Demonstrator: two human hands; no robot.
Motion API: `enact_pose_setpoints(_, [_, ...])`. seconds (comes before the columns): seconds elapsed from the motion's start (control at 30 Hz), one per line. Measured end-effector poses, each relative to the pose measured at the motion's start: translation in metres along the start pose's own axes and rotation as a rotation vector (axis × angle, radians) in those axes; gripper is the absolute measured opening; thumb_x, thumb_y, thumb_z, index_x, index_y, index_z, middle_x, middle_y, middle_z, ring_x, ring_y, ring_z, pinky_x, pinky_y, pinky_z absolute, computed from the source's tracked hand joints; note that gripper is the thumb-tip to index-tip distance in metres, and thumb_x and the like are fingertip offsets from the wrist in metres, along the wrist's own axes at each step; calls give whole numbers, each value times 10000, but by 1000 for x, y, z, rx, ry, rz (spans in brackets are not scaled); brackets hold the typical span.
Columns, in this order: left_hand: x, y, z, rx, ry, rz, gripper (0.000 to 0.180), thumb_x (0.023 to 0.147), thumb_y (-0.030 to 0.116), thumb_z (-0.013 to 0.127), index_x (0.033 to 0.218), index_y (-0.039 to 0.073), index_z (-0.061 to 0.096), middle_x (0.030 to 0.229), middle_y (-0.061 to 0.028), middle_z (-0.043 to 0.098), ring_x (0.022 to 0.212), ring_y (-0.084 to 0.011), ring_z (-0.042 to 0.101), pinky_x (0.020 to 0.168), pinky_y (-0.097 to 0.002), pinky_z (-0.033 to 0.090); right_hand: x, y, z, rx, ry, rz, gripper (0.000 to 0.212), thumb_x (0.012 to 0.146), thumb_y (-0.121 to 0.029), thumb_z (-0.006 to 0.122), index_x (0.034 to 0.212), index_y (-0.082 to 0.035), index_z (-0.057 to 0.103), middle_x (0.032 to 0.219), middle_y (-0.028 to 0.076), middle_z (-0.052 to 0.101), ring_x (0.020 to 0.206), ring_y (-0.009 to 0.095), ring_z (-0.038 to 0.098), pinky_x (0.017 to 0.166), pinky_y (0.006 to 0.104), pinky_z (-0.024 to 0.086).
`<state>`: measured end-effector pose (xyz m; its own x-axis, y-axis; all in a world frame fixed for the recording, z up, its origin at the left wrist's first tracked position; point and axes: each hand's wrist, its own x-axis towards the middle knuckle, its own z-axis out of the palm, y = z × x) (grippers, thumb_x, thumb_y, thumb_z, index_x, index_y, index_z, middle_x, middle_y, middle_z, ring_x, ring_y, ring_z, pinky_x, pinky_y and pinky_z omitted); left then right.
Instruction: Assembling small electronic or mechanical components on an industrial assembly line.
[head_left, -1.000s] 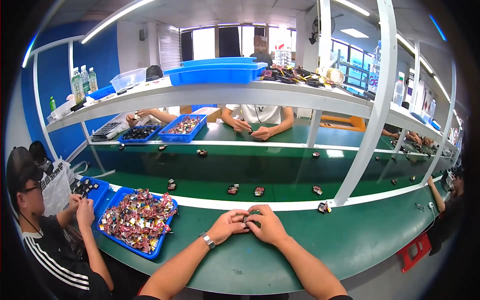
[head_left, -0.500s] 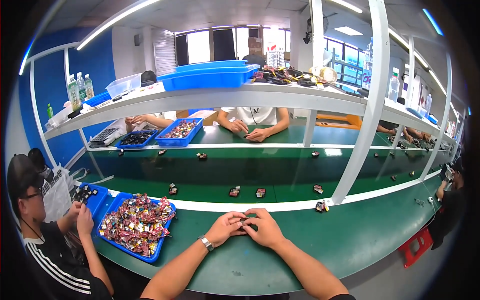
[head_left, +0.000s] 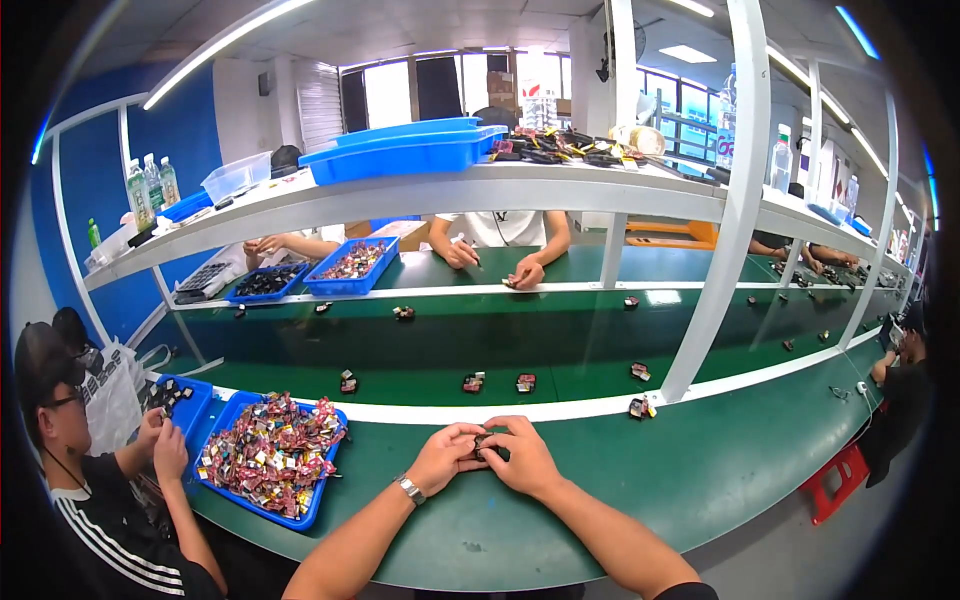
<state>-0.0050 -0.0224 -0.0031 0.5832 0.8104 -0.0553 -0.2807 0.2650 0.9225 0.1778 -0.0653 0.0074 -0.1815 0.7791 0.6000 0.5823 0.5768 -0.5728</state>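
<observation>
My left hand (head_left: pixel 445 457) and my right hand (head_left: pixel 522 456) meet over the green bench (head_left: pixel 720 480), fingers closed together on one small dark part (head_left: pixel 487 447) that they mostly hide. A watch sits on my left wrist (head_left: pixel 408 489). A blue tray (head_left: pixel 268 458) heaped with small colourful wrapped pieces lies just left of my left hand.
Small dark parts (head_left: pixel 497 382) ride the green belt beyond a white rail. A white post (head_left: pixel 715 270) rises at right. A person in a black striped top (head_left: pixel 95 480) works at my left. Other people sit across the line, under a shelf with blue bins (head_left: pixel 400 150).
My hands stay together on the small part with hardly any shift. The view has drifted slightly.
</observation>
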Motion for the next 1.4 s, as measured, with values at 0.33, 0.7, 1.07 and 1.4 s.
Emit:
enact_pose_setpoints(0.33, [1, -3, -2, 39, 16, 34, 240, 975, 71, 500, 1210, 26, 495, 1165, -106, 605, 1073, -200, 614, 935, -388, 537, 0, -1, -3, 32, -57, -12, 143, 794, -91, 709, 937, -84, 711, 1186, 60, 590, 1121, 264, 534, 921, 367, 489])
enact_pose_setpoints(0.7, [3, -5, -1, 61, 20, 25, 227, 985, 69, 487, 1208, 30, 494, 1184, -110, 596, 1084, -192, 607, 914, -361, 550, -3, 2, 5, 12, 27, 23, 133, 784, -86, 707, 916, -83, 720, 1157, 60, 605, 1101, 268, 546, 904, 367, 500])
enact_pose_setpoints(1.07, [1, -3, -2, 48, -10, 7, 238, 991, 83, 491, 1220, 19, 490, 1242, -120, 572, 1118, -192, 595, 944, -353, 535, -3, -1, 4, -31, 14, 29, 142, 775, -83, 711, 917, -84, 720, 1163, 56, 598, 1094, 266, 546, 888, 361, 503])
enact_pose_setpoints(1.4, [1, -7, -7, 46, 8, 62, 220, 978, 79, 517, 1192, 32, 499, 1269, -125, 567, 1131, -198, 593, 951, -352, 528, -1, -9, 8, 25, 65, -47, 182, 754, -56, 710, 933, -87, 713, 1187, 83, 591, 1114, 290, 541, 923, 380, 489])
